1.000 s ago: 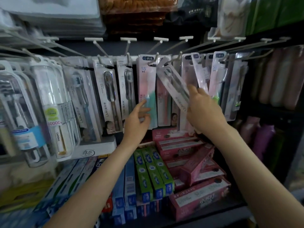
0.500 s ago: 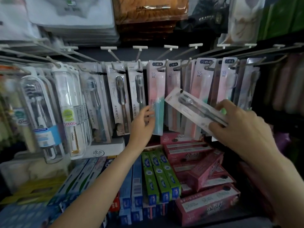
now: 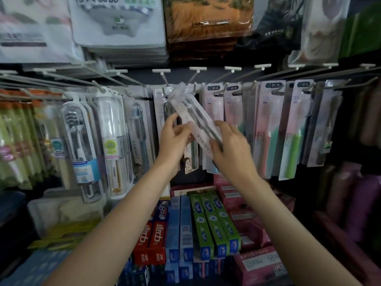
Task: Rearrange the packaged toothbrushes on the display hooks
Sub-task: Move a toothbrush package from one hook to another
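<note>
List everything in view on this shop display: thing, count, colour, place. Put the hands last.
held toothbrush pack: one, clear with a dark brush, tilted, its top at the centre hooks
pink toothbrush packs: several, pink and green, hanging right of centre
dark toothbrush packs: several, grey, hanging left of centre
clear cased toothbrushes: several, white, hanging on the left
hooks: a row, white, across the top
green toothpaste boxes: three, lower shelf, centre
red toothpaste boxes: two, lower shelf
blue toothpaste boxes: several, lower shelf
pink boxes: several, lower right
bagged goods: several, shelf above
left hand: grips the held pack's left edge
right hand: grips its lower end
</note>
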{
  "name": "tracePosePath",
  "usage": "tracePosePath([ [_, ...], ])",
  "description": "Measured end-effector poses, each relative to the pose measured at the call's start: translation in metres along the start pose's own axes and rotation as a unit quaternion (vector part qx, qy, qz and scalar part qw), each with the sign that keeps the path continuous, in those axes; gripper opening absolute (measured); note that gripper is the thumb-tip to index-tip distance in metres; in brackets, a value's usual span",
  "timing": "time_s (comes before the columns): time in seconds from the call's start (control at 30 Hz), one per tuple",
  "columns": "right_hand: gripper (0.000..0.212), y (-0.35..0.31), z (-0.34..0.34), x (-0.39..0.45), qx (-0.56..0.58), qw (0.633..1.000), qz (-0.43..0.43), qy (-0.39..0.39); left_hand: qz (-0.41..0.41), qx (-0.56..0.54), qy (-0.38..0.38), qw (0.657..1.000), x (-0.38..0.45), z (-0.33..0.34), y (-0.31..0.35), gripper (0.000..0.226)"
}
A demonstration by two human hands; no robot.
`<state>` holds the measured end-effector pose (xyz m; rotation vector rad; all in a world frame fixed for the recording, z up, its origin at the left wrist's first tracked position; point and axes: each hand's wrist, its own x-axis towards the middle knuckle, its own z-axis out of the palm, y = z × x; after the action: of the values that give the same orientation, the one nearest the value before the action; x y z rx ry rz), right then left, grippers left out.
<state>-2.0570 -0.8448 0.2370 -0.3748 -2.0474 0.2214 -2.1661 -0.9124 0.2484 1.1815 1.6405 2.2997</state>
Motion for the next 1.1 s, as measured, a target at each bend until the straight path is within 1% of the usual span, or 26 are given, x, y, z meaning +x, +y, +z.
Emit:
tracePosePath([
  [0.1, 0.039, 0.0, 0.021, -0.012, 0.066, 0.997, 0.029, 0.006, 0.008, 0.067, -0.01, 0.998, 0.007, 0.001, -0.005, 0.064],
  [0.2, 0.04, 0.006, 0.029, -0.017, 0.115, 0.992, 0.056, 0.017, 0.05, 0.139, -0.045, 0.988, 0.01, 0.003, -0.011, 0.069],
  [0.27, 0.039, 0.012, 0.03, -0.016, 0.131, 0.99, 0.052, 0.001, 0.072, 0.169, -0.045, 0.982, 0.013, 0.002, -0.015, 0.07],
  [0.33, 0.035, 0.022, 0.03, -0.014, 0.131, 0.99, 0.056, -0.011, 0.095, 0.205, -0.027, 0.974, 0.017, -0.006, -0.02, 0.069],
  [0.4, 0.032, 0.036, 0.028, -0.011, 0.117, 0.989, 0.086, 0.008, 0.116, 0.24, -0.003, 0.964, 0.019, -0.014, -0.023, 0.066],
  [0.5, 0.037, 0.057, 0.027, -0.006, 0.059, 0.987, 0.15, 0.019, 0.121, 0.257, 0.026, 0.958, 0.015, -0.014, -0.025, 0.068],
  [0.57, 0.041, 0.068, 0.03, -0.003, 0.031, 0.984, 0.178, 0.011, 0.143, 0.259, 0.052, 0.954, 0.005, -0.009, -0.03, 0.069],
  [0.6, 0.043, 0.072, 0.032, -0.001, 0.027, 0.982, 0.189, 0.002, 0.167, 0.27, 0.074, 0.945, -0.001, -0.005, -0.033, 0.068],
  [0.67, 0.048, 0.079, 0.036, 0.005, 0.027, 0.977, 0.212, -0.006, 0.226, 0.31, 0.119, 0.916, -0.012, 0.0, -0.041, 0.059],
  [0.7, 0.051, 0.082, 0.038, 0.009, 0.029, 0.975, 0.219, -0.003, 0.252, 0.325, 0.121, 0.903, -0.016, 0.003, -0.045, 0.055],
  [0.73, 0.053, 0.084, 0.041, 0.012, 0.03, 0.974, 0.224, 0.001, 0.272, 0.337, 0.101, 0.896, -0.018, 0.005, -0.049, 0.052],
  [0.8, 0.057, 0.087, 0.046, 0.019, 0.039, 0.969, 0.243, 0.003, 0.294, 0.378, 0.009, 0.878, -0.018, 0.009, -0.055, 0.049],
  [0.87, 0.063, 0.088, 0.05, 0.023, 0.074, 0.96, 0.271, -0.009, 0.276, 0.432, -0.079, 0.855, -0.016, 0.014, -0.058, 0.05],
  [0.9, 0.067, 0.089, 0.051, 0.024, 0.093, 0.955, 0.283, -0.017, 0.253, 0.45, -0.106, 0.85, -0.016, 0.017, -0.058, 0.052],
  [0.97, 0.071, 0.091, 0.052, 0.027, 0.126, 0.947, 0.294, -0.026, 0.202, 0.475, -0.125, 0.847, -0.013, 0.023, -0.056, 0.056],
  [1.0, 0.069, 0.091, 0.051, 0.028, 0.141, 0.945, 0.294, -0.026, 0.183, 0.489, -0.129, 0.843, -0.012, 0.026, -0.056, 0.057],
  [1.03, 0.065, 0.089, 0.05, 0.027, 0.147, 0.946, 0.289, -0.025, 0.166, 0.498, -0.134, 0.84, -0.01, 0.028, -0.055, 0.057],
  [1.1, 0.054, 0.083, 0.046, 0.021, 0.131, 0.956, 0.261, -0.018, 0.132, 0.496, -0.142, 0.846, -0.008, 0.03, -0.055, 0.056],
])
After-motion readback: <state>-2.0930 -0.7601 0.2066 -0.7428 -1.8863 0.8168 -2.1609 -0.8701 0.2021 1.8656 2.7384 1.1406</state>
